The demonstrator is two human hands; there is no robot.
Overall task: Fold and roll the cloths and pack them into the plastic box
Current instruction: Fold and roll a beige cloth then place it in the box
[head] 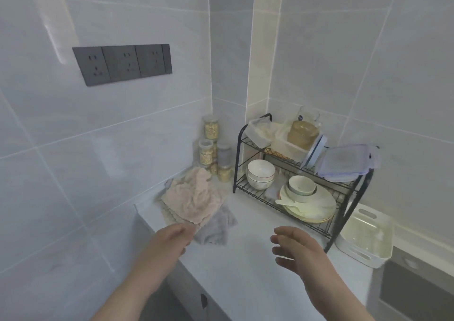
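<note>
Now | left hand [170, 238] at pink cloth [194, 198], grip unclear | right hand [297, 247] spread, empty

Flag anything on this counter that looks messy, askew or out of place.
The pink cloth lies crumpled in a heap over the grey cloth by the wall. On the top shelf of the dish rack, the lidded plastic box sits tilted and overhangs the right end. No spills or damage show.

Fingertips of the left hand [172, 237] blur into the near edge of the pink cloth [194, 198]; grip unclear. The grey cloth [216, 232] lies mostly hidden beneath it.
</note>
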